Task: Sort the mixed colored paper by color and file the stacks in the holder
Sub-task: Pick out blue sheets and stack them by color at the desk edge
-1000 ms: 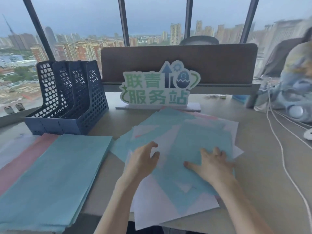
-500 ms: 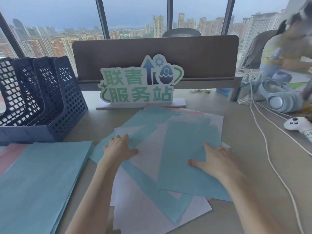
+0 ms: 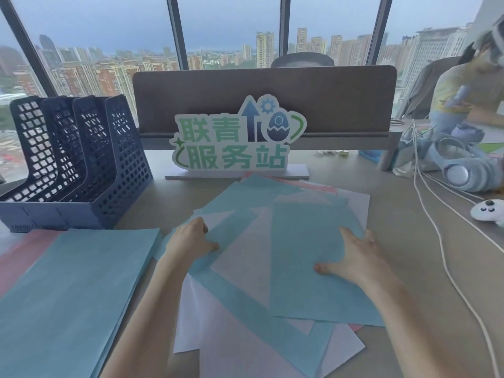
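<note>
A mixed pile of blue, white and pink paper (image 3: 245,268) lies spread on the desk in front of me. My left hand (image 3: 191,238) rests on the pile's left edge, its fingers bent down onto a blue sheet. My right hand (image 3: 351,255) presses flat on the top blue sheet (image 3: 305,255), fingers spread. A sorted blue stack (image 3: 71,301) lies to the left, with a pink stack (image 3: 19,257) showing beside it. The dark blue mesh file holder (image 3: 81,165) stands at the back left, its slots showing no paper.
A green-lettered sign (image 3: 234,143) stands behind the pile, before a brown divider (image 3: 264,99). White cables (image 3: 436,241), a white controller (image 3: 488,214) and headphones (image 3: 463,173) lie at the right. A seated person (image 3: 469,85) is at the far right.
My left hand moved from above the pile's middle to its left edge and settled on a blue sheet. My right hand kept pressing on the top blue sheet. The camera view shifted.
</note>
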Motion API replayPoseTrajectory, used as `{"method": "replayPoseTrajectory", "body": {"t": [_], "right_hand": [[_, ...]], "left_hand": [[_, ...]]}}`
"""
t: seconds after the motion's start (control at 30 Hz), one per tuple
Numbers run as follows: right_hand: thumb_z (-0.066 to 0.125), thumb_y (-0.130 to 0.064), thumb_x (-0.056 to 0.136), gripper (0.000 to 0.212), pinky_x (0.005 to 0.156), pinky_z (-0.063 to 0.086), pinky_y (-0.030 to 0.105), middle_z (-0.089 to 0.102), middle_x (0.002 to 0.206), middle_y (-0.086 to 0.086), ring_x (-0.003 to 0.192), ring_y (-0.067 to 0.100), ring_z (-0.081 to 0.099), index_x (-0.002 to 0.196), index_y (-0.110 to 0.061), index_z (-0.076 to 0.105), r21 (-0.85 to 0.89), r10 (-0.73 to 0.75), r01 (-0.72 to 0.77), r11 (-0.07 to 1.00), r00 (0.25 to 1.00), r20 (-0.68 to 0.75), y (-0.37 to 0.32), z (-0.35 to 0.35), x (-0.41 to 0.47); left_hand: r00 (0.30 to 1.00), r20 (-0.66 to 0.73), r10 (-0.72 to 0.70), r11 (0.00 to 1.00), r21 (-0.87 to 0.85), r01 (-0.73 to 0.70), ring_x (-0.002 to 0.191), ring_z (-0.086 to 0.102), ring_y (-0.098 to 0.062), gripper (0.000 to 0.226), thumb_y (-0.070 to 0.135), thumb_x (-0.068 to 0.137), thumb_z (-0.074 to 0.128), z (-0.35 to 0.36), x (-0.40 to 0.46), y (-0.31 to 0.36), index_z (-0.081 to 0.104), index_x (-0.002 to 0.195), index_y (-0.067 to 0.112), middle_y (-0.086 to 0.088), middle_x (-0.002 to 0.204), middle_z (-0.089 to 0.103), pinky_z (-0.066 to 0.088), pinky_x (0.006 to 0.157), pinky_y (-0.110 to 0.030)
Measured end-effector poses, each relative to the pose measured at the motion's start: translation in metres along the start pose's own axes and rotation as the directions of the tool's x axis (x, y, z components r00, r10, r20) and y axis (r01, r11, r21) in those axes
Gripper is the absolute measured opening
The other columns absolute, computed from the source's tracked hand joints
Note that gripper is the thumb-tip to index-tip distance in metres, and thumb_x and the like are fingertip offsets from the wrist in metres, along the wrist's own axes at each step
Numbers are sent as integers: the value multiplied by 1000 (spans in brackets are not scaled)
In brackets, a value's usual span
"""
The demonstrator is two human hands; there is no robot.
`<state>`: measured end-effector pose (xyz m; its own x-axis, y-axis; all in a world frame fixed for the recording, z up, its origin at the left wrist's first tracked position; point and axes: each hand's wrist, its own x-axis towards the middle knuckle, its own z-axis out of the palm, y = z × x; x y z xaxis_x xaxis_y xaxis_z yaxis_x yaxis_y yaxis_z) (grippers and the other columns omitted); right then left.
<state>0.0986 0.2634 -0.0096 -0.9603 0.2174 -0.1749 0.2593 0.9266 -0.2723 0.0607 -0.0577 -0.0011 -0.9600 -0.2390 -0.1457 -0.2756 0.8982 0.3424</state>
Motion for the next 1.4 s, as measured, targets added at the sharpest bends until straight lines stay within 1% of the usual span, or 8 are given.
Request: {"method": "replayPoseTrajectory", "body": {"t": [0.13,0.33,0.6,0.77,0.93,1.1,1.2,1.4], "right_hand": [[67,-88,54,108,90,45,42,45,126,14,121,34,49,141,-31,36,-74,63,-67,995,996,-59,1,2,-2],[70,-86,54,116,89,45,42,52,127,17,121,36,50,147,-30,29,-49,49,-53,997,994,-97,1,3,1],[83,-26,79,101,90,40,36,43,133,20,122,36,49,157,-28,20,277,-43,96,956,981,-192,-6,0,-1],[93,-26,57,98,97,53,45,57,133,10,115,29,61,139,-45,43,644,-19,49,763,998,-53,3,5,12],[93,-7,61,101,91,57,48,68,120,7,105,26,68,144,-31,42,766,-70,24,642,997,28,8,16,18],[84,-22,64,72,86,59,51,74,110,8,91,28,73,131,-23,57,781,-65,34,624,998,8,14,23,31],[77,-10,81,28,84,59,53,77,99,5,86,27,75,104,-24,70,780,-89,67,622,996,-14,10,18,26],[61,-3,96,21,86,58,48,74,97,5,89,26,73,104,-22,67,860,-130,24,510,990,49,-4,5,16]], "left_hand": [[992,-30,-123,959,-259,111,85,68,-29,41,38,91,64,-7,-8,-11,54,114,6,-10,111,62,55,69,-32],[976,178,124,263,-955,141,88,74,-24,31,30,98,57,-12,-45,-23,68,113,5,-14,103,75,62,77,-36],[939,227,259,422,-901,102,100,71,-34,30,-9,96,49,27,-96,-13,64,118,4,-17,110,73,60,83,-46],[992,-124,-8,450,-887,-107,75,70,-26,28,-6,95,46,0,-83,-16,70,95,9,-8,82,74,60,67,-38],[885,-433,-168,567,-777,-273,70,56,-22,36,38,79,51,-35,-56,-47,59,91,5,-26,80,62,54,63,-49],[710,-671,-215,719,-601,-350,63,52,-26,29,36,84,47,-86,-62,-62,57,87,10,-26,76,61,53,63,-49],[664,-692,-282,618,-661,-427,67,56,-23,18,34,84,51,-113,-73,-66,64,82,21,-15,75,61,56,63,-55],[788,-570,-233,425,-789,-444,65,67,-18,22,13,91,56,-122,-78,-47,72,81,23,5,73,71,60,60,-34]]}}
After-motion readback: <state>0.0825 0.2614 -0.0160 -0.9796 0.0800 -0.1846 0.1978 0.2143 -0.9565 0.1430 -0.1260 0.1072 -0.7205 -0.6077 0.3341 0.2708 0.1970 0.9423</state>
